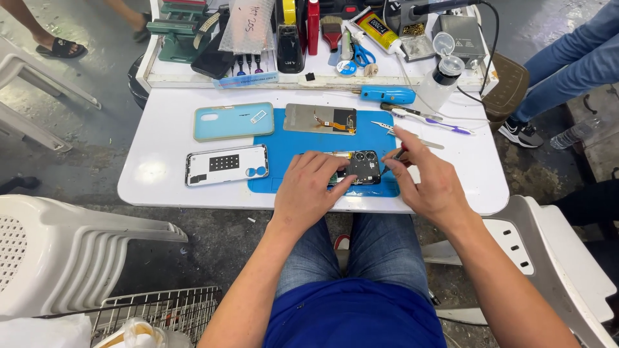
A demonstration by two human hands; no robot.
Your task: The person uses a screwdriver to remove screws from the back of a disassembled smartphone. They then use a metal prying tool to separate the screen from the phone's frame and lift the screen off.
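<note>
An opened phone body (360,167) with its black camera block showing lies on a blue work mat (290,149) at the table's near edge. My left hand (309,190) rests on the phone's left part and holds it down. My right hand (425,177) pinches a thin screwdriver (394,158) whose tip touches the phone's right edge. A detached screen panel (320,119) with an orange flex cable lies on the mat behind the phone.
A teal phone case (233,121) and a white back cover (225,165) lie left of the mat. Tweezers (387,127), a blue tool (387,95) and a bottle (440,80) sit behind. White plastic chairs (71,245) flank me; someone's legs (567,58) stand at right.
</note>
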